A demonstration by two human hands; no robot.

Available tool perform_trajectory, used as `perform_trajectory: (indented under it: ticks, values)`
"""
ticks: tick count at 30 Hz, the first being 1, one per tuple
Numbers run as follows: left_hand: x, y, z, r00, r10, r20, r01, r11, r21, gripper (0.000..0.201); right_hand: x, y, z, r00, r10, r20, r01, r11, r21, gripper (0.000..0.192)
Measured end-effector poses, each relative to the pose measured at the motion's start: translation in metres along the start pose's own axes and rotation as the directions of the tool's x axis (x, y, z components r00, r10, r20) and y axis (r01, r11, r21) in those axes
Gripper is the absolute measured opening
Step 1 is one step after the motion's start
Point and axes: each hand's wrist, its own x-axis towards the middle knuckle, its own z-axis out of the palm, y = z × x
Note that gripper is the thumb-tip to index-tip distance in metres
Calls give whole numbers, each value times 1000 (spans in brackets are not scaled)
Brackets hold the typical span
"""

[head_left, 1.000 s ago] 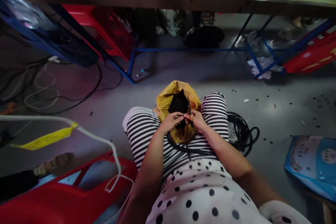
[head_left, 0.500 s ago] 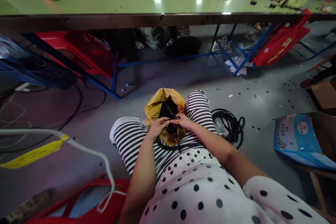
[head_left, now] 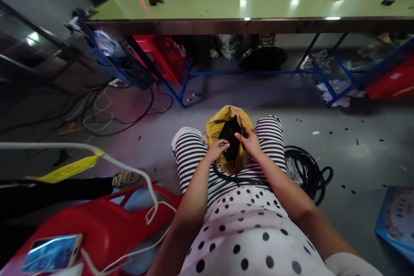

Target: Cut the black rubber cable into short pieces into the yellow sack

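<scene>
A yellow cloth bag [head_left: 213, 127] stands open between my striped knees, with a mass of black pieces [head_left: 231, 136] inside. My left hand [head_left: 218, 150] is at the bag's left side, fingertips together over the black contents; anything pinched there is too small to make out. Over the right side of the opening, my right hand [head_left: 250, 142] is closed on a small dark pointed tool with orange on its handle, which looks like scissors [head_left: 242, 130]. The tool points up and away from me. A black cable [head_left: 233, 178] crosses my lap below the bag.
Coiled black cable [head_left: 310, 172] lies on the floor to my right. On my left are a red plastic stool [head_left: 87, 224] bearing a phone [head_left: 51, 252], a white cord [head_left: 129, 164] with a yellow tag, and a person's foot [head_left: 126, 178]. A green-topped table [head_left: 200, 6] runs ahead.
My hands have moved apart; they were together over the bag's middle. The scissors now point more upright in my right hand. My view has swung left, showing the stool and the person's foot.
</scene>
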Motion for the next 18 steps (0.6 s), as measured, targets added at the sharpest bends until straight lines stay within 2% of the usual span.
perform_trajectory:
  ticks: [2, 4, 6, 9, 13, 18]
  values:
    - [3, -3, 1, 1000, -5, -24, 5, 1000, 16, 55, 5, -28, -12, 985, -153, -85, 149, 987, -55, 40]
    - [6, -6, 1, 998, -8, -55, 10, 1000, 30, 53, 6, -62, -23, 975, -213, -67, 212, 977, -16, 37]
    - [9, -8, 1, 997, 0, -78, 4, 999, 39, 54, 5, -94, -31, 972, -221, 74, 211, 970, 121, 41]
    - [10, -10, 1, 998, 4, -70, 1, 998, 68, 54, -3, -129, -37, 933, -230, 277, 134, 935, 328, 49]
    - [9, -9, 3, 999, 11, -48, -7, 996, 88, 52, -19, -149, -39, 902, -246, 355, 60, 886, 459, 47]
    - [6, -5, 4, 999, -2, -47, 6, 996, 85, 46, -34, -155, -34, 920, -218, 326, 33, 871, 490, 40]
